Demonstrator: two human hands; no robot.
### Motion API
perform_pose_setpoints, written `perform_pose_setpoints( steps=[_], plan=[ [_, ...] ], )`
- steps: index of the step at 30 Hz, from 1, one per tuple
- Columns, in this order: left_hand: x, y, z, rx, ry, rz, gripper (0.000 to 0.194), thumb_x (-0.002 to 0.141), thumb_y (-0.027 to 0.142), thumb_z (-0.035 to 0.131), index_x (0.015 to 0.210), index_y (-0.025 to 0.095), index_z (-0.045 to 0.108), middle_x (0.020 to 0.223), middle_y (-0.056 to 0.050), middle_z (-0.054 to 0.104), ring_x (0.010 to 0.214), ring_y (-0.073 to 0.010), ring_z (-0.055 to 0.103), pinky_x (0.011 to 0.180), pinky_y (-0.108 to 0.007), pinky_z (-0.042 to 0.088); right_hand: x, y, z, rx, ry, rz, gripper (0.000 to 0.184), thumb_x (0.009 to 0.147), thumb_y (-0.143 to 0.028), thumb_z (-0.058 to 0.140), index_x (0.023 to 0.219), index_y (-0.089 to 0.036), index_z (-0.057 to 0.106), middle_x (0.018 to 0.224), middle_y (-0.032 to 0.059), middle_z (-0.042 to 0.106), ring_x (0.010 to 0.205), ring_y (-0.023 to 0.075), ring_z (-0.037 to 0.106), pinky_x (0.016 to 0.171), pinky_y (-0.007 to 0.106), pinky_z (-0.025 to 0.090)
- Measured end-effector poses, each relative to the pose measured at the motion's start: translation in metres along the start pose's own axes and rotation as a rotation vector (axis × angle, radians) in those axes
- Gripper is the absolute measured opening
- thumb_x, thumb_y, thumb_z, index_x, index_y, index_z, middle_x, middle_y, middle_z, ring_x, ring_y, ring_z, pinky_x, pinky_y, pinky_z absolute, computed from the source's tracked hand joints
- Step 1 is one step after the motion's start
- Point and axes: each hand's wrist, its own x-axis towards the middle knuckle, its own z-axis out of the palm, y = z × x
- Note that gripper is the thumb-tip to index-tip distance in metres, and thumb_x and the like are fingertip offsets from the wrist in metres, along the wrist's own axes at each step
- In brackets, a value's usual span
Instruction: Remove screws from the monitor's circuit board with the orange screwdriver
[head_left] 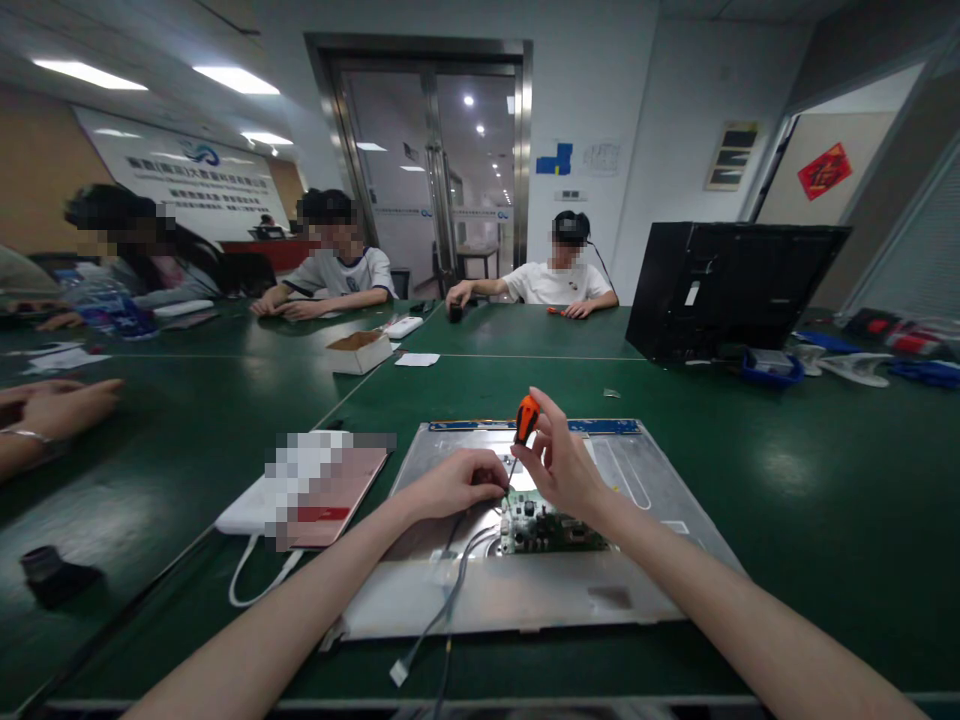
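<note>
Held upright in my right hand (559, 465) is a screwdriver (527, 420) with an orange and black handle. Its shaft points down to the upper left corner of a green circuit board (547, 528). My left hand (469, 482) is closed beside the tip, thumb and fingers pinched at the board's edge; whatever lies between them is hidden. The board sits on a flat silver display panel (637, 590) with a blue strip along its far edge. Grey cables (457, 590) run from the board's left side over the near edge, ending in a white connector (399, 672).
A white device (255, 505) and a pink one (352, 500) lie left of the panel, with a white cable. A black monitor (727, 290) stands at the back right. An open cardboard box (358, 355) is farther off. Other people sit around the green table (825, 520).
</note>
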Motion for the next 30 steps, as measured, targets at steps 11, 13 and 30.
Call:
perform_pose_setpoints(
  steps=[11, 13, 30],
  plan=[
    [0.000, 0.001, 0.000, 0.041, -0.007, 0.007, 0.002, 0.078, 0.015, 0.063, 0.077, 0.017, 0.064, 0.070, 0.002, 0.061, 0.066, -0.0136, 0.055, 0.066, -0.024, 0.045, 0.001, -0.001, -0.001, -0.006, -0.010, 0.030, 0.071, 0.092, -0.018, 0.056, 0.155, -0.027, 0.024, 0.077, -0.0025, 0.063, 0.049, 0.0096, 0.050, 0.050, 0.021, 0.041],
    [0.000, 0.000, 0.001, 0.036, -0.006, 0.007, 0.001, 0.079, 0.017, 0.063, 0.078, 0.017, 0.064, 0.070, 0.002, 0.061, 0.065, -0.0138, 0.055, 0.065, -0.024, 0.045, 0.002, -0.006, -0.001, 0.028, -0.024, 0.065, 0.069, 0.091, -0.013, 0.053, 0.154, -0.029, 0.027, 0.081, -0.0014, 0.064, 0.051, 0.0097, 0.050, 0.051, 0.021, 0.043],
    [0.000, 0.001, 0.000, -0.004, -0.017, 0.027, 0.002, 0.080, 0.016, 0.060, 0.079, 0.017, 0.061, 0.071, 0.002, 0.059, 0.066, -0.0138, 0.053, 0.066, -0.025, 0.044, -0.001, -0.003, 0.003, 0.004, 0.015, 0.051, 0.073, 0.093, -0.020, 0.057, 0.155, -0.028, 0.019, 0.078, -0.0028, 0.061, 0.050, 0.0104, 0.053, 0.048, 0.022, 0.039]
  ],
)
